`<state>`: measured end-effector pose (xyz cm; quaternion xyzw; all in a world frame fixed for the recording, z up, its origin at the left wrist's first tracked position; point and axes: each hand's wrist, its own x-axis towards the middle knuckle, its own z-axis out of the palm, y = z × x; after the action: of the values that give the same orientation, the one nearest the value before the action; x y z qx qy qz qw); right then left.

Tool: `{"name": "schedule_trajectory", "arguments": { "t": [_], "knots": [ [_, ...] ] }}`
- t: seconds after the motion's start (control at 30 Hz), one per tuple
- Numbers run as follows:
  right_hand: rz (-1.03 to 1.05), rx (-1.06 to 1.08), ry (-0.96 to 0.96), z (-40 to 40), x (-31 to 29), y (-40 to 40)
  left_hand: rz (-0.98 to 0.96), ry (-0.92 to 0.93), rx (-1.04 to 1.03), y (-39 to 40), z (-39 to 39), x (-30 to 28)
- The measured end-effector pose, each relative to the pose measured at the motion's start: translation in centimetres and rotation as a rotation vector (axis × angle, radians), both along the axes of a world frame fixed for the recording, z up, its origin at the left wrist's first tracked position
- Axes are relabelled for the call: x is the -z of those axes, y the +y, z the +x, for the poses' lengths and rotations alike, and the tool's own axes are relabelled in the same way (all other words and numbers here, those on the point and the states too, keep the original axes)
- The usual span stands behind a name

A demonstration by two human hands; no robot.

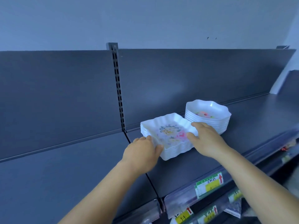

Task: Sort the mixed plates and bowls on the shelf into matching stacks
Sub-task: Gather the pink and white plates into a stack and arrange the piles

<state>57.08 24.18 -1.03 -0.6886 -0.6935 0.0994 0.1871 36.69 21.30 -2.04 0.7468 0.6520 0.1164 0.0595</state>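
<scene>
White square plates (168,135), scalloped rims, floral centre, stacked.

A shop: dark metal gondola shelf (202,159) with a slotted upright (119,88) in the back panel; clear price rails (186,202) along the shelf edges hold yellow-green tags (209,183) with red arrows; stacked dishes (208,117) on display.

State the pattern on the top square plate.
Pastel flowers, yellow and pink, on the white square plate; head view.
</scene>
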Motion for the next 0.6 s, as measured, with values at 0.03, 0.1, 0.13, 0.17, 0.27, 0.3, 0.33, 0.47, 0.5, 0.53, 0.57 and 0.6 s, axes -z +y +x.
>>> {"name": "schedule_trajectory", "arguments": {
  "t": [0.03, 0.1, 0.13, 0.17, 0.27, 0.3, 0.33, 0.47, 0.5, 0.53, 0.57, 0.6],
  "knots": [
    [0.003, 0.026, 0.018, 0.6, 0.3, 0.5, -0.004, -0.018, -0.005, 0.4, 0.3, 0.2],
    [0.027, 0.067, 0.053, 1.4, 0.9, 1.3, -0.005, -0.050, -0.022, 0.9, 0.7, 0.5],
    [0.039, 0.082, 0.072, 1.6, 1.0, 1.6, -0.007, -0.067, -0.032, 1.1, 0.9, 0.7],
    [0.048, 0.091, 0.091, 1.7, 1.2, 1.8, -0.008, -0.083, -0.045, 1.2, 1.1, 0.8],
    [0.047, 0.097, 0.135, 1.2, 1.5, 2.1, -0.029, -0.151, -0.104, 1.3, 2.1, 0.8],
    [0.050, 0.102, 0.151, 1.0, 1.6, 2.1, -0.041, -0.195, -0.129, 1.5, 2.4, 0.8],
    [0.048, 0.110, 0.161, 0.8, 1.7, 2.0, -0.051, -0.248, -0.161, 1.6, 2.6, 0.8],
    [0.035, 0.082, 0.186, 0.0, 2.0, 1.5, -0.059, -0.433, -0.280, 2.1, 1.9, 0.9],
    [0.028, 0.053, 0.202, -0.1, 2.1, 1.3, -0.052, -0.459, -0.303, 2.0, 1.5, 0.9],
    [0.015, 0.022, 0.232, -0.4, 2.2, 1.0, -0.041, -0.481, -0.323, 1.8, 1.1, 1.0],
    [-0.006, -0.005, 0.278, -0.7, 2.3, 0.7, -0.028, -0.505, -0.337, 1.6, 0.7, 1.1],
    [-0.034, -0.028, 0.333, -1.0, 2.4, 0.5, -0.012, -0.530, -0.346, 1.4, 0.3, 1.2]
  ]
}}
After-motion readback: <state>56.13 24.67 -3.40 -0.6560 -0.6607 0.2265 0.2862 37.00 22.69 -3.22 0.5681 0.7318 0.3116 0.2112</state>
